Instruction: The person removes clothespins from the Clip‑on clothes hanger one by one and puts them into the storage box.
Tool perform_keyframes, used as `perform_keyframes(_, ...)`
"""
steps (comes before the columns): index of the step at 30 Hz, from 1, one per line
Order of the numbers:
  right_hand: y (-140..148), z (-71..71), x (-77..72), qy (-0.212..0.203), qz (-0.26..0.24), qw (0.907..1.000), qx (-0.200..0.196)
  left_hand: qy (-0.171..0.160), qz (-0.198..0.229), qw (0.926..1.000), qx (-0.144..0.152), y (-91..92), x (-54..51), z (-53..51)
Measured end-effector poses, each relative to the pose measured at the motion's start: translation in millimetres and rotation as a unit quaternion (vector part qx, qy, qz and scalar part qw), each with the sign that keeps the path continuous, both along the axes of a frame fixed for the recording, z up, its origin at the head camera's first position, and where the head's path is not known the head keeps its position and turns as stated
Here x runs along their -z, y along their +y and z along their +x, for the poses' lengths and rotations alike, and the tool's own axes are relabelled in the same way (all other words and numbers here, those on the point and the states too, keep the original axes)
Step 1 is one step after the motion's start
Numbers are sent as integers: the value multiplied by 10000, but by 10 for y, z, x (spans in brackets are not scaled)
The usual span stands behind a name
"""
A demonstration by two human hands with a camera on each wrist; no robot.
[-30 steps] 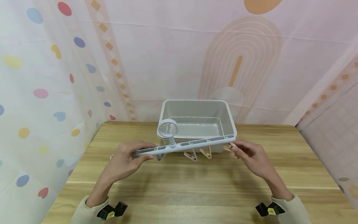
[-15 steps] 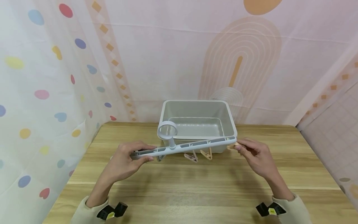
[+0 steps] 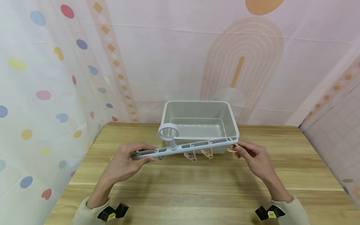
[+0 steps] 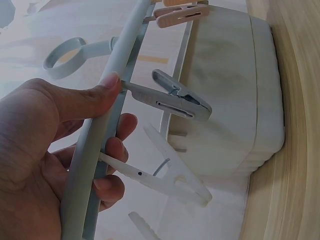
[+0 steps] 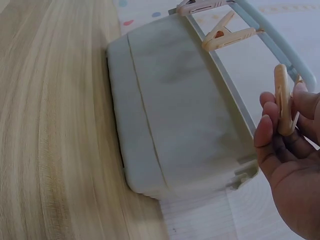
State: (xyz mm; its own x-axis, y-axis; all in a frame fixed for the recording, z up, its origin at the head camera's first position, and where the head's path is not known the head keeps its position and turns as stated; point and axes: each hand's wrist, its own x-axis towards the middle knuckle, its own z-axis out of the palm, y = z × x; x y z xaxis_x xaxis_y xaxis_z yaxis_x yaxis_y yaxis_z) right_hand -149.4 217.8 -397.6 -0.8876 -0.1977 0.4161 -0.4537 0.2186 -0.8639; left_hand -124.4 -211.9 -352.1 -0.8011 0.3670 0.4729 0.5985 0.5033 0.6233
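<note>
Hanger (image 3: 180,149) up above the tabletop (image 3: 180,193), tub (image 3: 197,109) at its twelve o'clock! Left hand (image 3: 123,161) wraps round the nine-o'clock end, likely steadying it, so the right hand (image 3: 254,159), fingers curled, can pinch the peach clip (image 5: 283,100) at three o'clock; other clips (image 5: 232,39) dangle between.

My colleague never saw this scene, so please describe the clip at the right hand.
On the wooden table stands a grey bin; before it, a hanger bar. At its right end is the light-orange clip. Unlike its same-coloured neighbour, it is pinched by the right hand.
</note>
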Motion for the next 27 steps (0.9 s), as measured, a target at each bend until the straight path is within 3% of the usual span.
perform_keyframes(5,13,5,-2,-184,64,9998,-89,130,-19,9999,-13,3,8,0)
perform_keyframes(13,68,-3,-6,-176,41,9981,-596,355,30,9994,25,-10,8,-6)
perform_keyframes(19,93,8,-44,-316,855,9958,36,330,11,9995,20,-39,-4,-12)
perform_keyframes(23,87,-13,-81,-38,1315,9902,468,143,-85,9998,-53,-62,-14,-9)
perform_keyframes(27,110,-47,-120,264,1462,9870,620,3,-171,9998,-82,-74,-22,-4)
